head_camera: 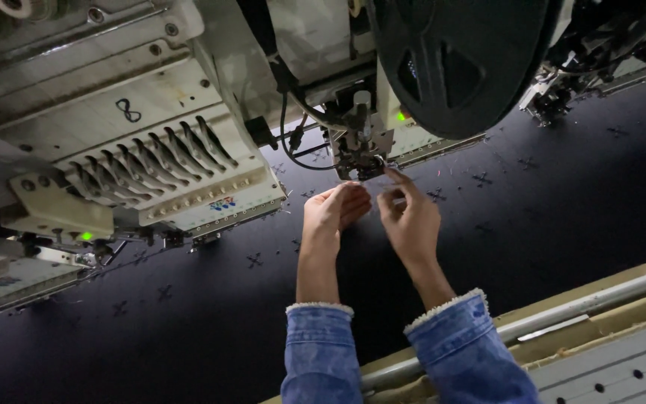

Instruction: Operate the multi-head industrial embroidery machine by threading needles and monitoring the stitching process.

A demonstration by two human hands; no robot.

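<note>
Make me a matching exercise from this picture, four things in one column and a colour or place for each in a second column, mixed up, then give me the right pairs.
Things:
1. sleeves
2. fabric
3. lamp
4. reel

Colours and places:
A. black, round, top of the picture above the right hand
B. dark, spread flat under the machine heads, dotted with small stitched crosses
C. blue denim with frayed pale cuffs
D. glowing green, low on the left machine head

Pairs: 1-C, 2-B, 3-D, 4-A
</note>
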